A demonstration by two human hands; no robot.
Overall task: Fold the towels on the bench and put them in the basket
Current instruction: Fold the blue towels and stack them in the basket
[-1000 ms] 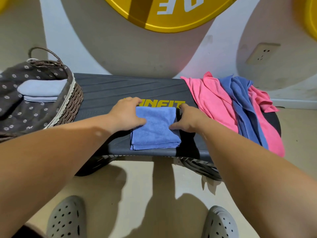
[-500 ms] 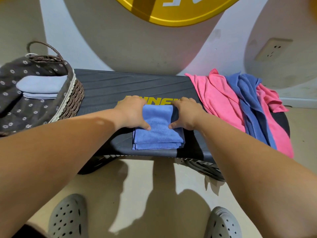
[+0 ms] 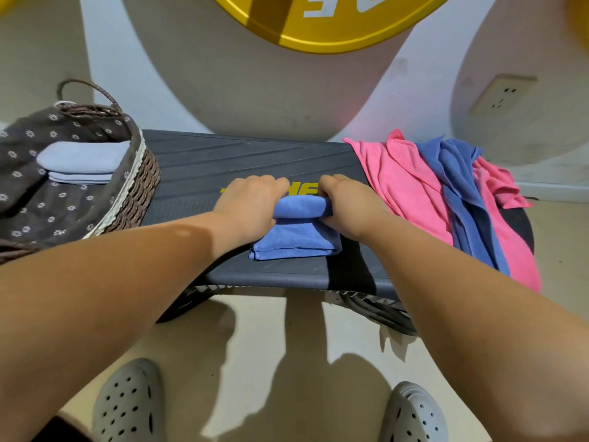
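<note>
Basket (image 3: pixel 140 199) left on bench (image 3: pixel 255 161); loose towels (image 3: pixel 446 193) right.

You have a medium-blue folded towel (image 3: pixel 294 240) in the middle of the dark grey table (image 3: pixel 223 164), which carries ribbed lines and yellow lettering. Left of the table, the brown wicker basket (image 3: pixel 140 189) has a grey liner dotted with small white flowers and holds pale lavender-blue towels (image 3: pixel 81 161). On the table's right end lie pink towels (image 3: pixel 404 186) and a blue towel (image 3: pixel 462 193).
</note>
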